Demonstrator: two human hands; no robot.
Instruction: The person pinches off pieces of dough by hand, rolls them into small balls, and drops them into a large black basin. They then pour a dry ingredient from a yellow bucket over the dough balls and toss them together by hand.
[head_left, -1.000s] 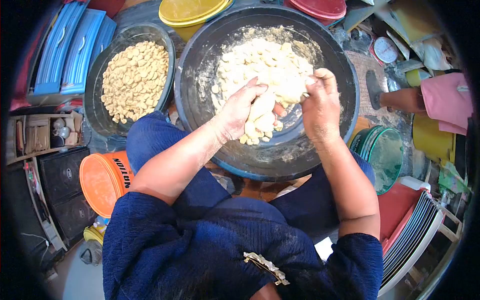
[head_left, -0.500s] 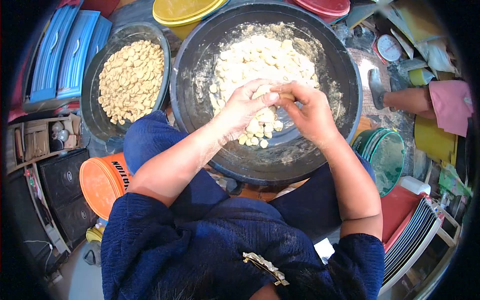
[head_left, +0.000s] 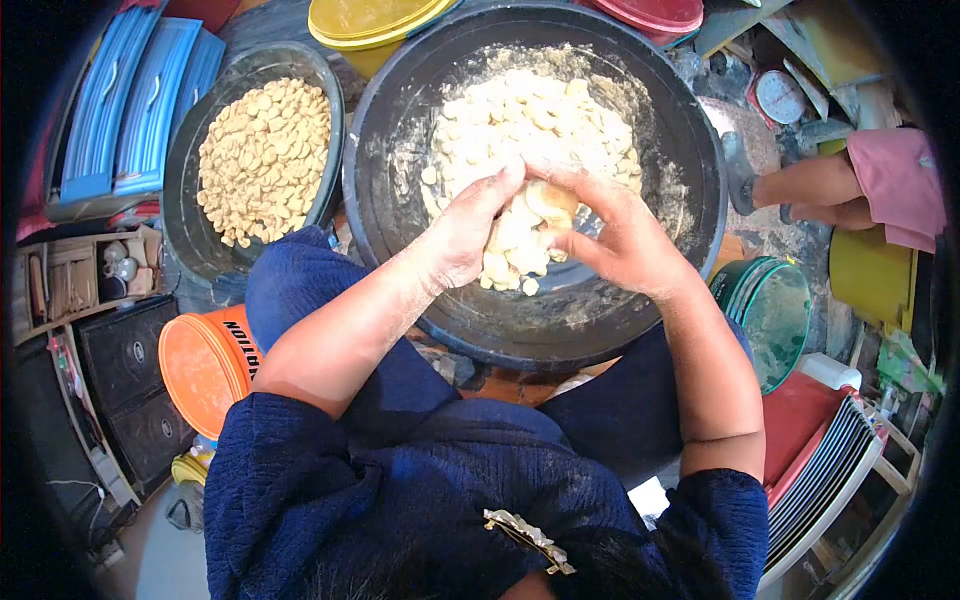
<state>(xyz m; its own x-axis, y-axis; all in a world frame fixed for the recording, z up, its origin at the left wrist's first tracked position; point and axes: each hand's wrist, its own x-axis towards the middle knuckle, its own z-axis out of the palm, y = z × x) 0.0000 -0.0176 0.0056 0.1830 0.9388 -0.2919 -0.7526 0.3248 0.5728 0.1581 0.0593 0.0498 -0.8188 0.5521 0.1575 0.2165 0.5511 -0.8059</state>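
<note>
A wide black basin holds a heap of pale, flour-dusted dough pieces. Over the near part of the heap, my left hand and my right hand come together around a lump of pale dough. The right hand's fingers curl over the lump, with the thumb below it. My left hand is against its left side, fingers partly hidden in glare. Smaller pieces lie just beneath the hands. Floury dust covers both hands.
A dark tub of tan pieces stands at the left. Around are an orange bucket, a green bucket, a yellow bucket, a red bucket and a round scale. Another person's legs show at the right.
My hands have parted slightly and the dough lump between them shows more. The other person has shifted, and both of their legs now show.
</note>
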